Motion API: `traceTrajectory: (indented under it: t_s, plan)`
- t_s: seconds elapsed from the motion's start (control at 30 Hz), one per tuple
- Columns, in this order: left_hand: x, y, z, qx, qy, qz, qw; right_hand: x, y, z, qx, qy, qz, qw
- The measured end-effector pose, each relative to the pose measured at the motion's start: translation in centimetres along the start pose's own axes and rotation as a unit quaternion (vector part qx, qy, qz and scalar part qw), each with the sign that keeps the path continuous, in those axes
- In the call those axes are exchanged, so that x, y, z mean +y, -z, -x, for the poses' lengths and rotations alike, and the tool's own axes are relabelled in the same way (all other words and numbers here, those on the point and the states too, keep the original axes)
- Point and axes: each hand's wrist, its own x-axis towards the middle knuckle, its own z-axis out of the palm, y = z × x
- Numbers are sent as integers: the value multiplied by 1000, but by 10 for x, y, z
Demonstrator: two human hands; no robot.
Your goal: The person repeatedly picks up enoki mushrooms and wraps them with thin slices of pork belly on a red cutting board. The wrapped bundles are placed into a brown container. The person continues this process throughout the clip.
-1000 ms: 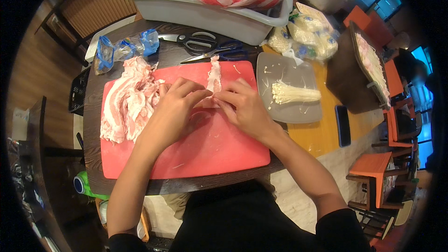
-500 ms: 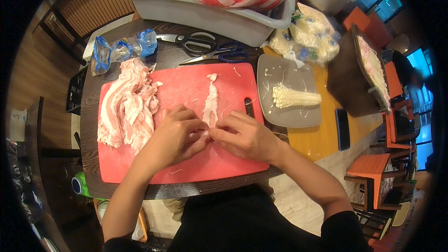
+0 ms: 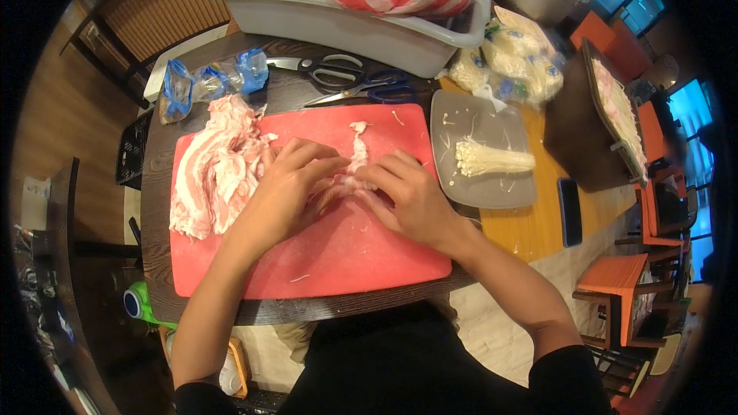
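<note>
A pale slice of meat (image 3: 359,152) lies lengthwise on the red cutting board (image 3: 307,273), its near end between my two hands. My left hand (image 3: 296,184) has bent fingers on a pale roll at that near end. From the other side my right hand (image 3: 407,196) curls its fingers onto the same roll. Most of the roll is hidden by my fingers, so what is inside it cannot be made out. To the left of my left hand is a heap of raw meat slices (image 3: 219,177). On a grey tray (image 3: 480,192) at the right rests a bunch of enoki mushrooms (image 3: 492,158).
Beyond the board lie two pairs of scissors (image 3: 338,73) and crumpled blue-and-clear plastic (image 3: 211,81). A grey tub (image 3: 330,27) with red-and-white bags stands behind them. Bagged mushrooms (image 3: 515,65), a dark container (image 3: 576,131) and a phone (image 3: 569,211) sit to the right.
Both hands have moved slightly farther up the board along the meat slice. Less of the slice shows beyond my fingers. The whole view has shifted a little.
</note>
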Motion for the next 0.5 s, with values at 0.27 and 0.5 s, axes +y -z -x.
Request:
traceTrajectory:
  t_s: [0.27, 0.5]
  plan:
    - [-13, -5, -16, -34, -32, -11, 999, 8, -4, -7, 39, -24, 3, 999]
    - [-4, 4, -8, -119, 50, 53, 990, 10, 5, -3, -3, -46, -62, 997]
